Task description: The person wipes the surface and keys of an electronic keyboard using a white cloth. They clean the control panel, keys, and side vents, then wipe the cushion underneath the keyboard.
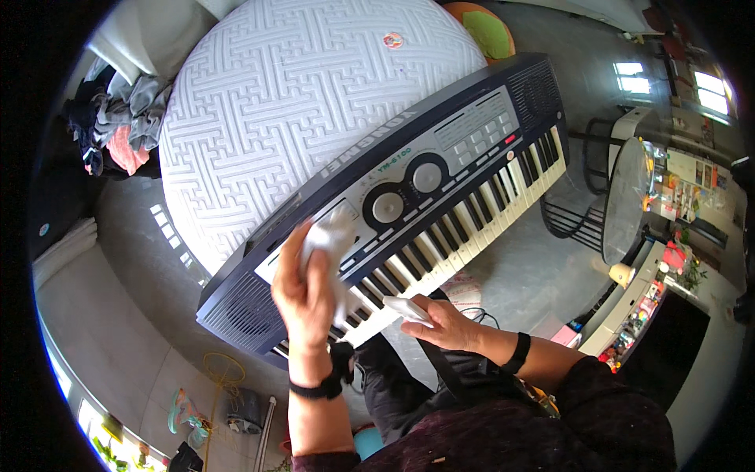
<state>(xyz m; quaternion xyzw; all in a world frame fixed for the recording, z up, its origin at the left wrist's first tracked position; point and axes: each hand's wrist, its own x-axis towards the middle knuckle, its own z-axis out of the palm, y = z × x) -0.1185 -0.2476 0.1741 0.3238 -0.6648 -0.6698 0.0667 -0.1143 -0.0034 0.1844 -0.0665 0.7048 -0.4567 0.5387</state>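
Observation:
In front of me an electronic keyboard (407, 171) of the make Yongmei lies at a slant, with two round knobs and a small button panel on its grey top. My left hand (307, 289) is over the left part of its panel, gripping a crumpled white cloth or tissue (333, 236) that is blurred. Just off the front edge of the white keys (451, 262), my right hand (442, 321) holds a small, flat white object (407, 310) between thumb and fingers. What that object is, I cannot tell.
A round surface with a white quilted cover (283, 76) extends behind the keyboard. Heaped clothes (127, 112) are at the far left. On the right are a round glass-topped table (624, 200), a black chair (572, 221) and a cabinet (619, 304) with small items.

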